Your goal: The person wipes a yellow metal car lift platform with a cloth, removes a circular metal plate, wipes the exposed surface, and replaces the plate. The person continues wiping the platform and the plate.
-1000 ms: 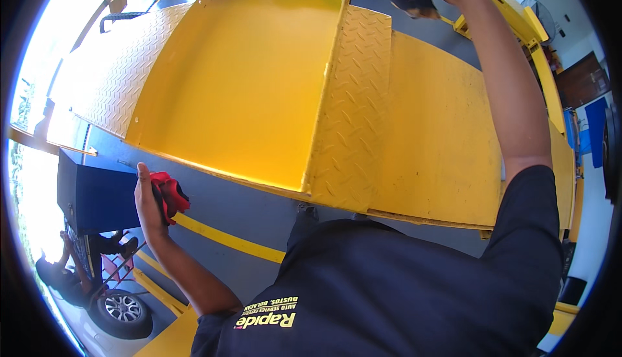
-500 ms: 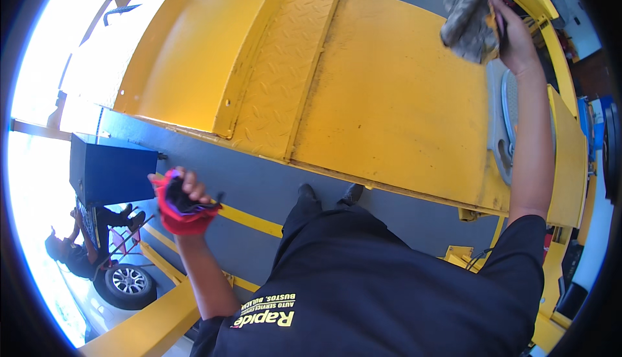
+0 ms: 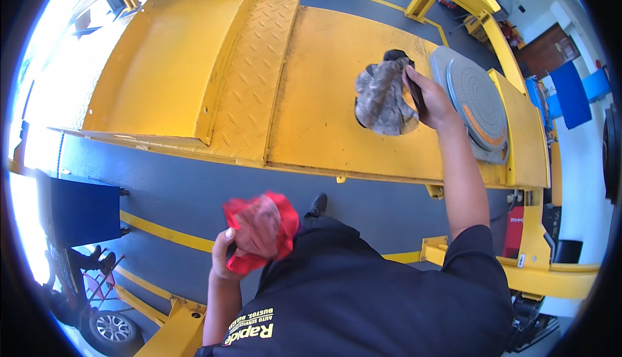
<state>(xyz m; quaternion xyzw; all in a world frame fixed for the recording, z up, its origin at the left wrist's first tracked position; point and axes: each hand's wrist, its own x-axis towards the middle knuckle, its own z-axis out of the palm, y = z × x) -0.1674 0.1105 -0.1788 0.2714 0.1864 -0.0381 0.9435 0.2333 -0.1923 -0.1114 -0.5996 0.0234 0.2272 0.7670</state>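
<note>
My right hand (image 3: pixel 435 101) is closed on the edge of a crumpled grey, stained rag (image 3: pixel 387 98) with dark patches. The rag hangs over the flat yellow platform (image 3: pixel 324 124), and I cannot tell whether it touches the surface. Lower down, my left hand (image 3: pixel 223 258) grips a bunched red rag (image 3: pixel 275 224) with a dirty, brownish middle. It is in front of my body, over the floor on the near side of the platform. Motion blurs the red rag's upper edge slightly.
A round grey turntable plate (image 3: pixel 476 101) sits at the platform's right end. Raised tread plate (image 3: pixel 253 78) and a yellow tray-like ramp (image 3: pixel 172 59) lie left. Beyond the grey floor are a blue cabinet (image 3: pixel 81 208), a wheel (image 3: pixel 115 328) and a seated person.
My right hand has brought the grey rag nearer and to the left, over the platform. My left hand has moved rightward toward my body with the red rag. The view has shifted.
</note>
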